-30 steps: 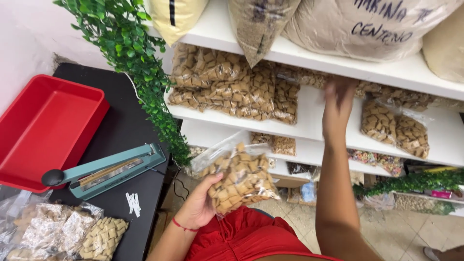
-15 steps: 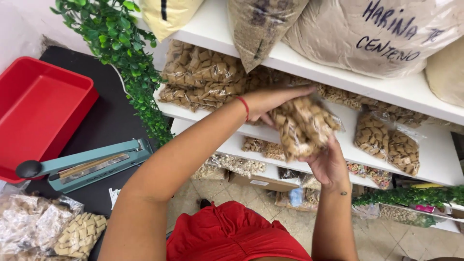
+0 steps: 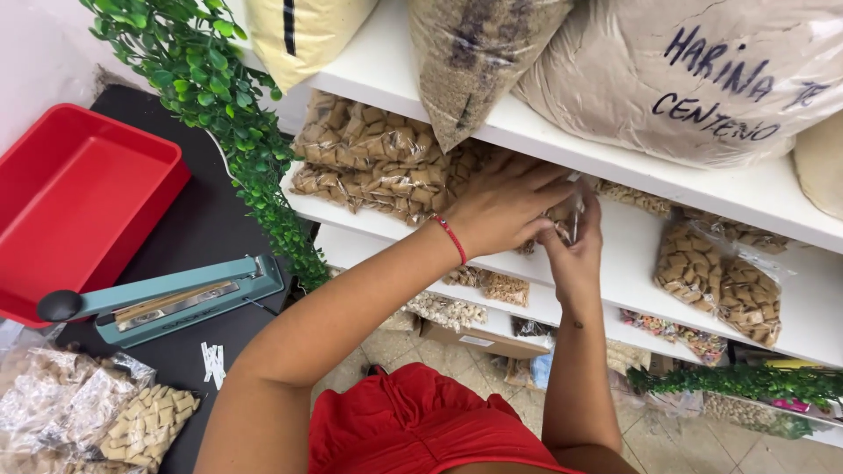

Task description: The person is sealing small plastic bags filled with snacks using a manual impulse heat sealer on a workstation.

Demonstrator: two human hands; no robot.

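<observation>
Clear plastic bag of cereal sits between both hands on the white shelf; left hand fingers spread flat over it; right hand grips its end from below.

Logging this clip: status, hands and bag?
Left hand and right hand both on clear snack bag, at white shelf. Stacked bags close left.

Clear plastic bags of tan cereal squares lie stacked on the white shelf, two more to the right. Large beige sacks sit above, one bearing dark handwriting. Similar clear bags rest on the black table, beside small white labels.
</observation>
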